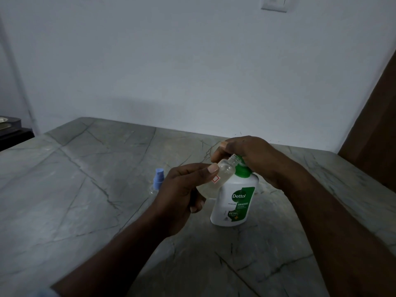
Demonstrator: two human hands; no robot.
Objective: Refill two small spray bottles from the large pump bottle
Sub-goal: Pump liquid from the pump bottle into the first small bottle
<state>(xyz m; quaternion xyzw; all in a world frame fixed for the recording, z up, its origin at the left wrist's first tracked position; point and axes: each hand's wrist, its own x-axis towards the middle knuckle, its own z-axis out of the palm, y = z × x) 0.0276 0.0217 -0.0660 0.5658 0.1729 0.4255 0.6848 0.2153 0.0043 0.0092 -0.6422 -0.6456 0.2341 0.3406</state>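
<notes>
A white Dettol pump bottle (pixel 233 202) with a green pump top stands on the marbled grey table (pixel 85 189). My right hand (pixel 250 157) rests over its pump head, covering it. My left hand (pixel 182 189) holds a small clear spray bottle (pixel 222 174) without its cap, tilted, its open neck up against the pump spout. Pale liquid shows in its lower part. A second small bottle with a blue spray top (pixel 158 179) stands on the table just left of my left hand, partly hidden by it.
A white wall rises behind the table, with a switch plate (pixel 274 4) high up. A brown wooden panel (pixel 377 129) stands at the right edge. A dark object (pixel 10 129) sits beyond the table's left corner.
</notes>
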